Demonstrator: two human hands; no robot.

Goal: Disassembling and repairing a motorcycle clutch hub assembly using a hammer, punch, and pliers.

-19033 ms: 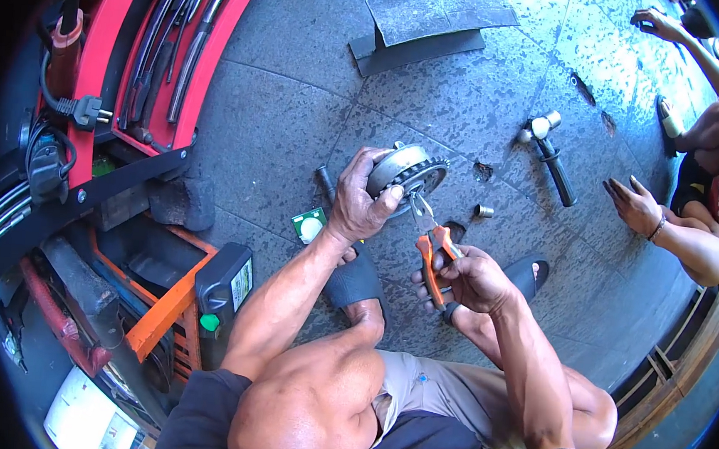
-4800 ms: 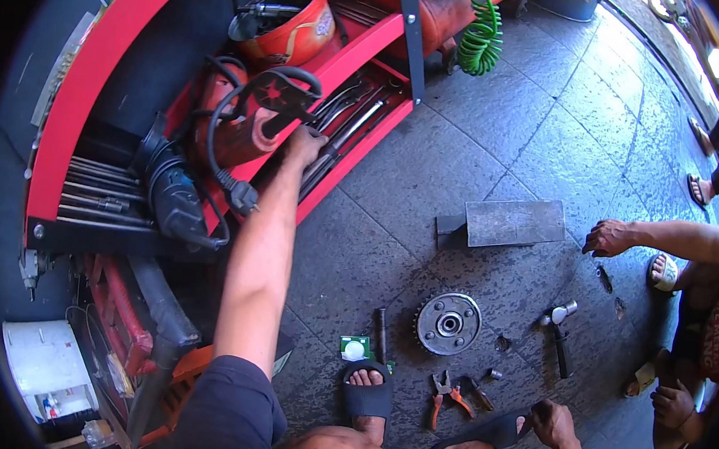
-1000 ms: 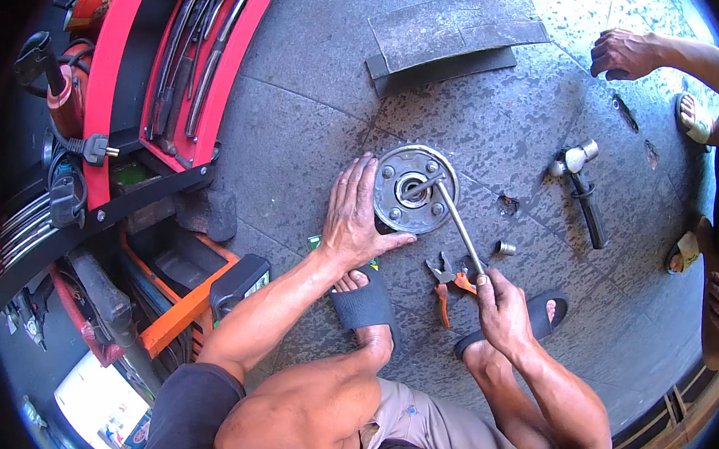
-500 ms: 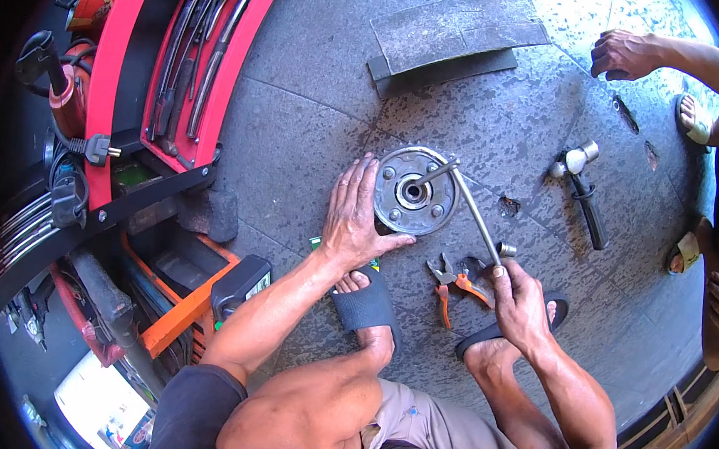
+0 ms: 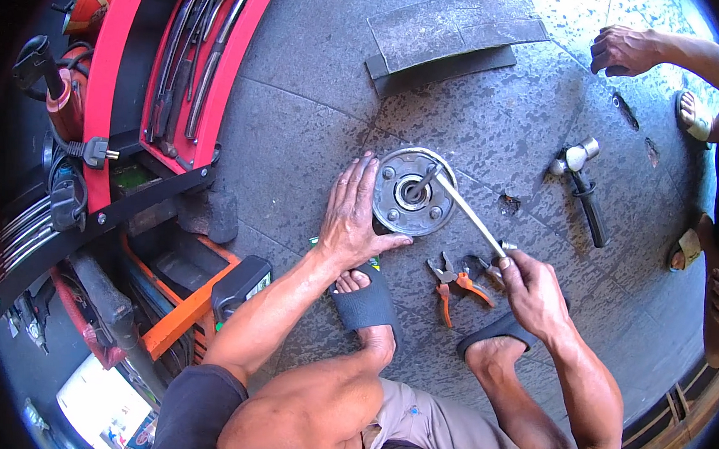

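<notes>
My left hand (image 5: 351, 220) grips the left side of a round metal hub (image 5: 395, 212) lying on the floor, fingers along its rim. My right hand (image 5: 534, 291) is closed round the long shaft of a bent metal bar (image 5: 473, 217), whose short end rests over the hub's centre bore. Below the hub lie orange-handled pliers (image 5: 453, 294), with another small tool partly hidden by my right hand. A hammer (image 5: 583, 190) with a black handle lies to the right.
A grey metal stand (image 5: 452, 35) is beyond the hub. A red tool rack (image 5: 102, 90), orange frame (image 5: 176, 322) and black bottle (image 5: 238, 287) line the left. Another person's hand (image 5: 622, 51) and feet (image 5: 692, 114) are at the right.
Since a second ago my right hand has swung the bar's long shaft rightward and slightly up. My left hand stays on the hub. Earlier, I held the pliers.
</notes>
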